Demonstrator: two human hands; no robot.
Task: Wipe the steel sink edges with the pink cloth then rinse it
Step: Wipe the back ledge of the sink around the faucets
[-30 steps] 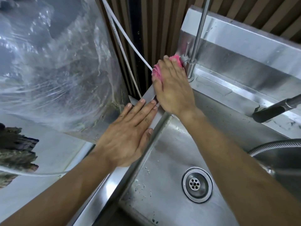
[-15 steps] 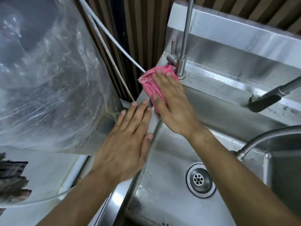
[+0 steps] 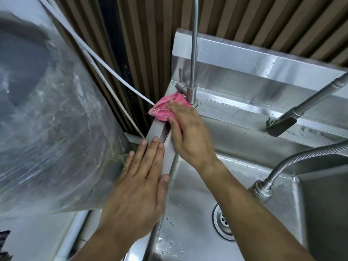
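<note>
Under the right hand [image 3: 190, 136], pink cloth [image 3: 165, 108] on sink edge [image 3: 160, 132].

cloth [image 3: 165, 108] on sink edge [image 3: 160, 132] (beside tap [image 3: 192, 87])

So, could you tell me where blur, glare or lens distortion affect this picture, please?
Head view: the plastic sheet at left is smeared by blur; bright glare streaks the steel backsplash; the wide lens bends the slatted wall; the right hand and pink cloth stay fairly sharp.
</note>
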